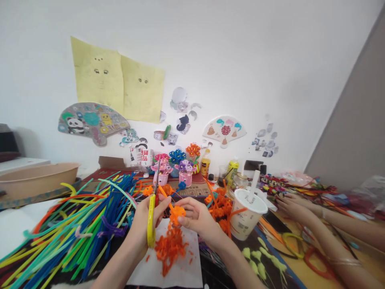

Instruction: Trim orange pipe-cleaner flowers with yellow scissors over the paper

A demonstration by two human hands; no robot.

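The left hand (142, 226) grips one pair of yellow-handled scissors (150, 226), its fingers (161, 204) clamped around the handles. The right hand (197, 216) has its fingers (185, 204) pinched together on one orange pipe cleaner (177, 214), just beside the scissors, above one white paper sheet (194, 269) heaped with orange clippings (170, 249). One white cup (248, 216) stands near the right hand; another person's two hands (293, 206) lie farther right on the surface (288, 237).

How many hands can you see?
4: the left hand holding yellow scissors, the right hand pinching orange pipe cleaner, and a co-worker's upper hand and lower hand at far right.
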